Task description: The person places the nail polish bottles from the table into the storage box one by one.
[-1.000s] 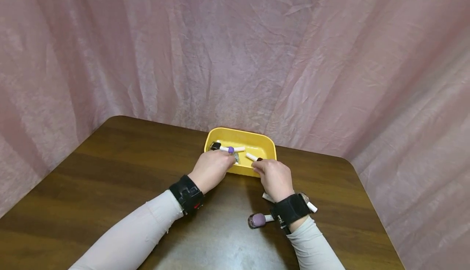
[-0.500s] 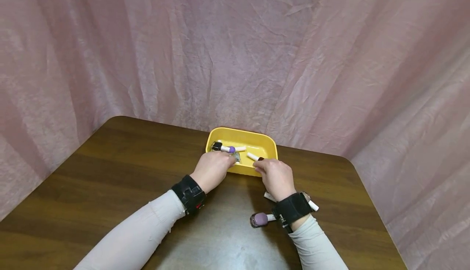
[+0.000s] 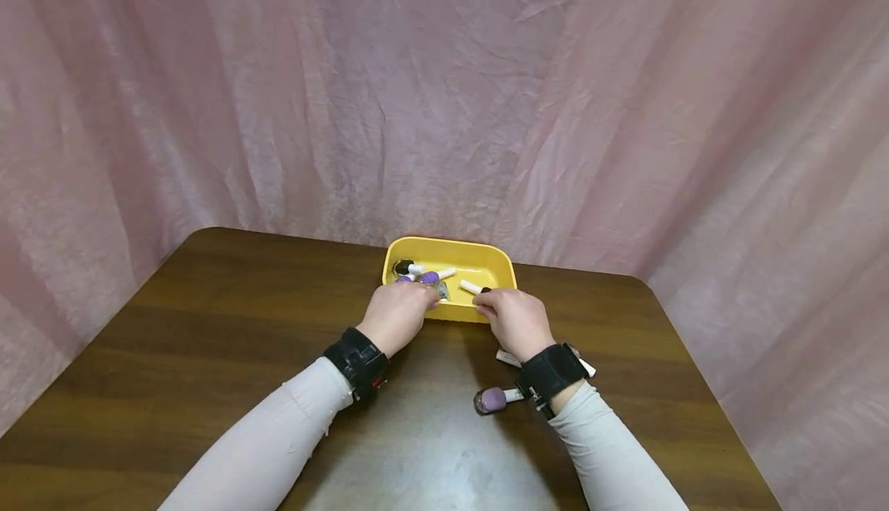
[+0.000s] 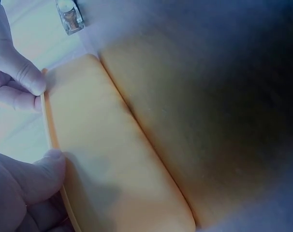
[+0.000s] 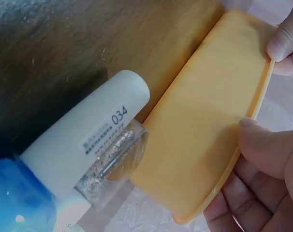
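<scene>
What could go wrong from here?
Both the left grip and right grip pinch the yellow tray's near rim, so its far side might dip if lifted. The purple item and black-topped item inside could then slide. The right wristband is close to the glitter bottle and might knock it.

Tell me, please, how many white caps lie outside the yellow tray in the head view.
3 visible: one white cap against the lavender bottle, a second cap left of the right wristband, a third cap on that band's other side. More may be hidden beneath.
</scene>
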A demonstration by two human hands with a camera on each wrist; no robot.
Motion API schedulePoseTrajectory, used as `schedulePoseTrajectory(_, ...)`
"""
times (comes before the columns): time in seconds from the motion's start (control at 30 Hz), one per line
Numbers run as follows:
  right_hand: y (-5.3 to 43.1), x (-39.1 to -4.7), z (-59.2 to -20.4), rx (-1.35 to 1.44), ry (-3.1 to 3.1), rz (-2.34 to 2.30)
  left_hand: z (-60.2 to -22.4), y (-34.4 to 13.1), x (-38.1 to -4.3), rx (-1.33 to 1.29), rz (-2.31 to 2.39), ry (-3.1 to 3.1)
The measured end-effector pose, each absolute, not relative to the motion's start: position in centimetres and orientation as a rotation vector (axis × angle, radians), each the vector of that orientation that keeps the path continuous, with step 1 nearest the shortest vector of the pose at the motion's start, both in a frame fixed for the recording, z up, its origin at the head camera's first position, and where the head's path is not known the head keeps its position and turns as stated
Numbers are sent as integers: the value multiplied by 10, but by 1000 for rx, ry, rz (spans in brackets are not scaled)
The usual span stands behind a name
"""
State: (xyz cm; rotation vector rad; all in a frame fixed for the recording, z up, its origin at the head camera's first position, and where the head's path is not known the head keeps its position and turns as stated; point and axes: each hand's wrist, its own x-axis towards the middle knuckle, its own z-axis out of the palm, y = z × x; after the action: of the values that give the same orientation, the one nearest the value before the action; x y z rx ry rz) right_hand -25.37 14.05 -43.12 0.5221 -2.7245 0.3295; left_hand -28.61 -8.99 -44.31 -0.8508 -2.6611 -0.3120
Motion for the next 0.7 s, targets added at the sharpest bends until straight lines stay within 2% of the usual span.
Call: schedulePoseTrajectory(0.7,169,-220,-434,647,-2662,345,-447,-86,-291,-868,-338,-2639)
